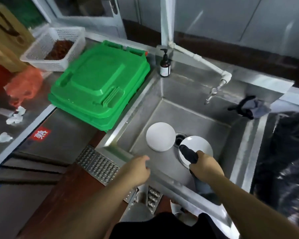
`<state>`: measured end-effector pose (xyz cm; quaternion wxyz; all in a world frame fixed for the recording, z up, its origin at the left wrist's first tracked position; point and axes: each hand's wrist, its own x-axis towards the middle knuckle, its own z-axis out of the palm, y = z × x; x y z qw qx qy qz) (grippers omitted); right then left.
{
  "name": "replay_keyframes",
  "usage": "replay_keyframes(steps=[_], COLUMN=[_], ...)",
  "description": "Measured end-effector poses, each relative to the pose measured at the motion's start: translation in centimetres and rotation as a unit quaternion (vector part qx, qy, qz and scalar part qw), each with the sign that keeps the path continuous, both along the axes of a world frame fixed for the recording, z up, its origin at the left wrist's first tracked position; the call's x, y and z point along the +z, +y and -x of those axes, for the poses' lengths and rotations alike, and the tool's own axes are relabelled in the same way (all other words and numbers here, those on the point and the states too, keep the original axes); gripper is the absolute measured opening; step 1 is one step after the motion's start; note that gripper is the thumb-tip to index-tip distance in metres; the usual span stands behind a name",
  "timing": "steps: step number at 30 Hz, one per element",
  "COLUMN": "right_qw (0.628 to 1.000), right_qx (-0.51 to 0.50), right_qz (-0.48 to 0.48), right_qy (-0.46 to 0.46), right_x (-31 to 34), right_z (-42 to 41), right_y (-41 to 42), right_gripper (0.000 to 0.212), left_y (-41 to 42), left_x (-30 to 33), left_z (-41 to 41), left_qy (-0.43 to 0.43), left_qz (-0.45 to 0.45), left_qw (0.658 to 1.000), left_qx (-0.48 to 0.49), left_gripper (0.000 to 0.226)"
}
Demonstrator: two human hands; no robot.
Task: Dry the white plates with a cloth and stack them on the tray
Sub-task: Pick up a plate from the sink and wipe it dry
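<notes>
Our right hand [204, 165] grips the dark cloth [190, 155] on the near plate stack [199, 144]; left hand [136, 168] hangs empty, fingers loosely curled. Plates look rigid, slick, breakable, so we'd pinch the rim.

You see brushed steel sink [193, 118], dull sheen. Your plates [160, 138]: smooth white, glossy. Your cloth [190, 155]: dark, soft, matt. Bin lids [97, 83]: shiny green plastic. Basket [41, 47]: white plastic mesh.
</notes>
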<state>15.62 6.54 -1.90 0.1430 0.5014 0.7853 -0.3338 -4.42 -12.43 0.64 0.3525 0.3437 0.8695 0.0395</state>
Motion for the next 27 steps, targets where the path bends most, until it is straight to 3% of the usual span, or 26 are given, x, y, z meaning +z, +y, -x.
replay_keyframes(steps=[11, 15, 20, 23, 27], right_qw=[0.975, 0.961, 0.938, 0.899, 0.809], right_qx=[-0.212, -0.272, -0.34, -0.429, -0.561], right_qz=[0.027, 0.035, 0.057, 0.078, 0.144], right_qy=[-0.055, -0.044, -0.015, 0.027, 0.105], right_x=[-2.1, -3.8, -7.8, -10.8, -14.9], right_z=[5.2, 6.8, 8.4, 8.9, 9.3], right_y=[0.4, 0.5, 1.8, 2.5, 3.0], right_gripper=[0.026, 0.026, 0.026, 0.025, 0.023], left_y=[7.2, 8.9, 11.5, 12.8, 14.3], left_x=[-7.2, -9.7, -13.4, -16.1, -20.4], left_z=[11.4, 13.5, 14.5, 14.7, 14.8], left_qy=[-0.025, 0.01, -0.028, -0.015, -0.025], left_qz=[0.025, 0.042, 0.076, 0.081, 0.093], left_qw=[0.993, 0.988, 0.987, 0.989, 0.994], left_qx=[-0.117, -0.149, -0.136, -0.127, -0.053], left_gripper=[0.044, 0.045, 0.049, 0.047, 0.032])
